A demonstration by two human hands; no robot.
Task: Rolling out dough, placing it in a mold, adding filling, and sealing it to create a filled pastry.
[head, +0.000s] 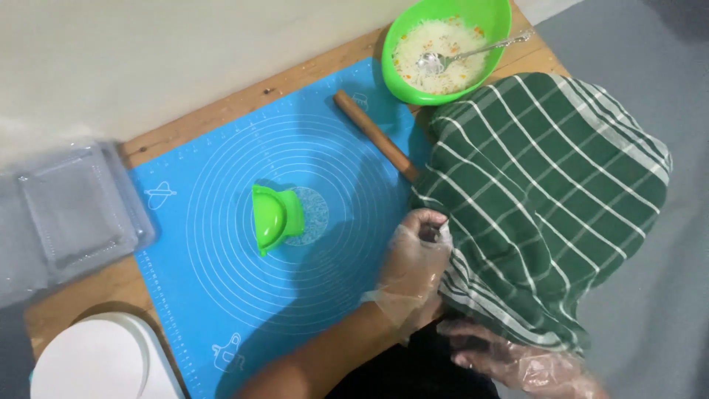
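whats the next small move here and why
Probably let go of the cloth and bring the left hand back to the press. Both gloved hands are at the striped cloth's edge, the right hand low beneath it. The green press sits on the blue mat over a round wrapper, untouched, and the filling bowl with its spoon waits beyond.

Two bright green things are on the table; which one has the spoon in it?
The green bowl at the table's far edge, filled with pale mix, holds the spoon. The green press sits folded mid-mat, nothing in it.
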